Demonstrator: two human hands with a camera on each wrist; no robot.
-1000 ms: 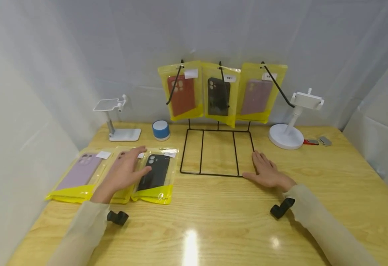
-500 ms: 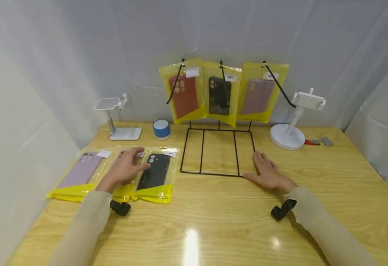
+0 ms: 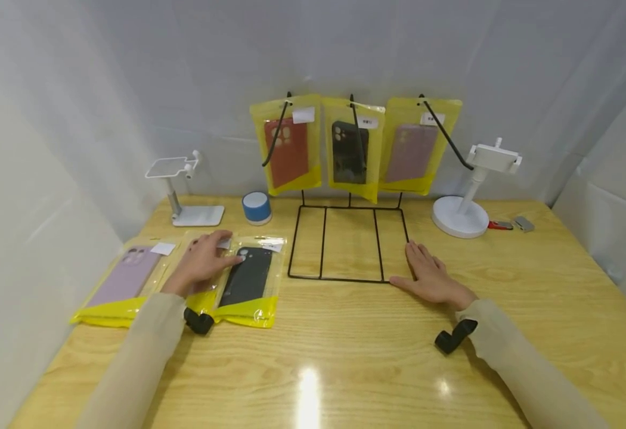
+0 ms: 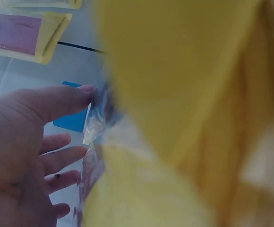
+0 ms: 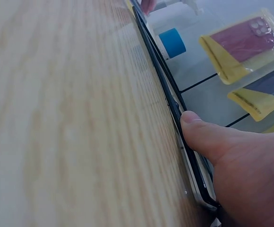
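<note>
Head view, left hand (image 3: 201, 266): fingers curl over the top of the middle packet (image 3: 197, 280) of three lying flat; thumb tip at the edge of the black-case packet (image 3: 248, 285). The left wrist view shows thumb and fingers pinching a clear film edge.
Right hand (image 3: 431, 278): flat and spread, palm down on the desk (image 3: 345, 351), touching the front right corner of the wire rack base (image 3: 348, 243); it grasps nothing.
Middle packet: glossy yellow plastic pouch with a clear window, rectangular; long axis runs from the near desk edge toward the back wall, white label end away from the person. Its contents are mostly hidden by the hand.
Neighbouring packets: lilac case packet (image 3: 125, 283) to its left, black-case packet to its right, edges overlapping.
Wire rack: thin black rod, rectangular base in three bays; three pouches hang upright on its hooks, holding a red case (image 3: 287, 146), a black case (image 3: 350, 145) and a mauve case (image 3: 412, 149).
Desk: pale wood grain, lacquered, with glare spots.
Periphery: two white phone stands (image 3: 184, 193) (image 3: 471, 193), a blue-and-white cylinder (image 3: 256, 208).
</note>
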